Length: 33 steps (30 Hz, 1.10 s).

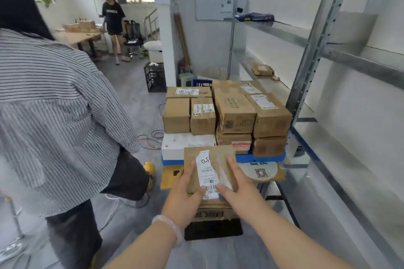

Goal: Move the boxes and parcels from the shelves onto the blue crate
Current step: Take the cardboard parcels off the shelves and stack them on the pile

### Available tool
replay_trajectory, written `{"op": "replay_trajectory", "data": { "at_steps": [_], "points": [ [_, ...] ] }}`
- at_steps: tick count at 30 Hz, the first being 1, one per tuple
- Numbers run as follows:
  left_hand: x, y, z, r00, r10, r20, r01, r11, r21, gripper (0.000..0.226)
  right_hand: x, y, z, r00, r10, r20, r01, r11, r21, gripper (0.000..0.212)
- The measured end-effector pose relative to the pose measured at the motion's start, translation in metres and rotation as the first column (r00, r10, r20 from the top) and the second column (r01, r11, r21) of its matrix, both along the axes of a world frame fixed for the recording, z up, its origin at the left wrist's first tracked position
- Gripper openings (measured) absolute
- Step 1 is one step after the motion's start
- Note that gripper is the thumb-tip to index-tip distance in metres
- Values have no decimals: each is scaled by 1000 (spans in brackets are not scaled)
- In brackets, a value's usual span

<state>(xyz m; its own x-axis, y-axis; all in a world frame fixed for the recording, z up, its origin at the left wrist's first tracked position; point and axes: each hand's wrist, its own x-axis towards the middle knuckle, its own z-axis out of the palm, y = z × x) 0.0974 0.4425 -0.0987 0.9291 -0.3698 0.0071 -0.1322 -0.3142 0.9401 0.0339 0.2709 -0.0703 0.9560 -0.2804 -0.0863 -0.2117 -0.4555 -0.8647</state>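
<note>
Between both hands' fingers [192, 172], the parcel [209, 168] sits over the blue crate [260, 157]

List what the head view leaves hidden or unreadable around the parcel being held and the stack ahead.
- Blue crate: mostly covered by the stacked boxes; only edge strips show.
- Held parcel: near end hidden under the left hand and right hand; label print too small to read.
- Small parcel on the shelf: blurred, no detail.
- Left side: blocked by a person in a striped shirt.

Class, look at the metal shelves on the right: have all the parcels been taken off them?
No: a small brown parcel lies on a middle shelf, and a flat blue package on the shelf above.
</note>
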Motion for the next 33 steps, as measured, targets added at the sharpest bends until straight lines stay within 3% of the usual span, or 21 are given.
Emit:
{"op": "replay_trajectory", "data": {
  "at_steps": [9, 18, 24, 33],
  "points": [
    [95, -3, 8, 983, 174, -59, -173, 985, 15, 65, 125, -16, 10, 983, 166, -75, -166, 986, 12, 83],
    [194, 27, -4, 981, 104, -165, -100, 995, 29, 71, 210, 7, 0, 965, 179, -192, -175, 984, 39, 84],
    [259, 44, -13, 989, -13, -145, 26, 996, 85, 65, 251, 26, -9, 963, 97, -251, -88, 995, 47, 85],
    [290, 49, -30, 982, -65, -179, 86, 990, 109, 63, 270, 32, -24, 954, 58, -295, -48, 998, 39, 85]
  ]
}}
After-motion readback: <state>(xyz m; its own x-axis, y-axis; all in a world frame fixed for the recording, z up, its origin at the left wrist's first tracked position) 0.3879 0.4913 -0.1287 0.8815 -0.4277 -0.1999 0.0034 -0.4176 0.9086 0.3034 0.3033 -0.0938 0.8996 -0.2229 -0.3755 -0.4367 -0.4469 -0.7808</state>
